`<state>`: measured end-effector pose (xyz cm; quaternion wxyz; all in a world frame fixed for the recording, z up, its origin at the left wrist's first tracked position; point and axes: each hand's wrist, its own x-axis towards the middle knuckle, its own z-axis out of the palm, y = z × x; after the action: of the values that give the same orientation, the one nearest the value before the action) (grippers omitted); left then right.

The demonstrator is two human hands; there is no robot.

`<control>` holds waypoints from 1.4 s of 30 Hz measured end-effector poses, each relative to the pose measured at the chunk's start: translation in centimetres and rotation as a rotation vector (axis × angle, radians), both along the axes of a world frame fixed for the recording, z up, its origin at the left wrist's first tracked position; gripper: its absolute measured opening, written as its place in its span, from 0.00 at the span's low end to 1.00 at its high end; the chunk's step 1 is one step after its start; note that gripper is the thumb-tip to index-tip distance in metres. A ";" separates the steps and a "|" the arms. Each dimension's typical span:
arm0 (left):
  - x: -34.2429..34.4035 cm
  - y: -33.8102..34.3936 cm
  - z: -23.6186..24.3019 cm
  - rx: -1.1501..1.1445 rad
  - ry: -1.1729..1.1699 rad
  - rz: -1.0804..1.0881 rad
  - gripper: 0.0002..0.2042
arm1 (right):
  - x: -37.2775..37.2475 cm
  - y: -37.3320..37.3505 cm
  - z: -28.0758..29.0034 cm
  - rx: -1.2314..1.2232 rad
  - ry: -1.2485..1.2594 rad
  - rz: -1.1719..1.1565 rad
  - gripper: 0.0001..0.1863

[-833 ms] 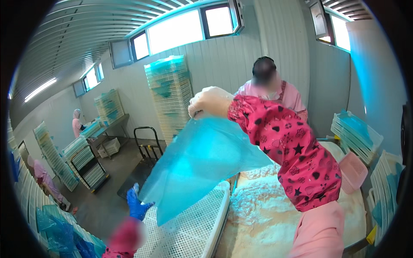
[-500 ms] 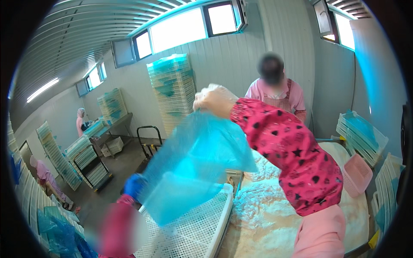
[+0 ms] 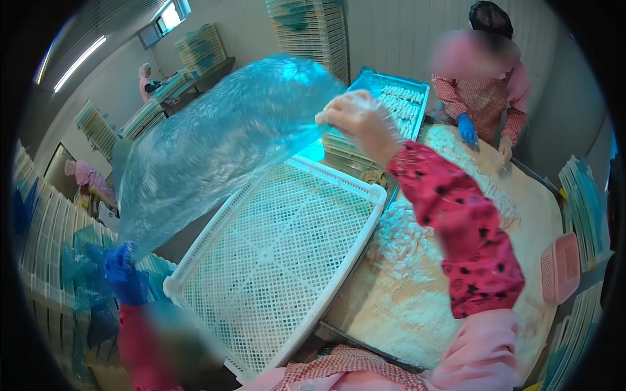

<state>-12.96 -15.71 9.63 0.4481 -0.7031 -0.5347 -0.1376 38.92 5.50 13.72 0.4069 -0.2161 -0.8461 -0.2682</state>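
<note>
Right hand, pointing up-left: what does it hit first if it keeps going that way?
Probably only the translucent blue plastic sheet that the right hand already grips; past it, open room toward the far wall. Depth unclear.

Food workshop: stacked trays (image 3: pixel 313 26), floured table (image 3: pixel 417 287), aproned workers

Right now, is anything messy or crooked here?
Yes. White flour is spread loose all over the table. The white mesh tray sits askew, one corner hanging past the table edge. The blue plastic sheet billows in the air between the left hand and right hand.
</note>
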 end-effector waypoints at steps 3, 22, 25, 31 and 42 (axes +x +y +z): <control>2.3 -4.5 -0.9 -0.160 0.009 0.031 0.20 | -2.3 2.9 -4.9 -0.134 0.045 0.009 0.09; 12.6 -15.6 -15.0 -1.977 -1.324 -0.199 0.15 | 1.5 -2.1 -19.2 -0.698 -0.866 -0.532 0.07; 11.2 -12.0 -10.5 -2.024 -1.269 -0.265 0.15 | 0.4 -3.5 -17.2 -0.699 -0.858 -0.575 0.08; -2.3 -2.9 -17.0 -0.966 -0.473 0.253 0.30 | -1.5 -6.1 -17.1 -1.018 -0.586 -0.563 0.15; 0.4 13.8 -17.1 -0.723 -1.401 -0.266 0.04 | 22.0 -20.9 -38.2 -0.868 1.222 -1.187 0.10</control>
<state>-12.57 -1.89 -7.49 -0.2678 -0.6128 -0.6149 -0.4179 60.93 -15.41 -24.43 0.4604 -0.8446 -0.2654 0.0654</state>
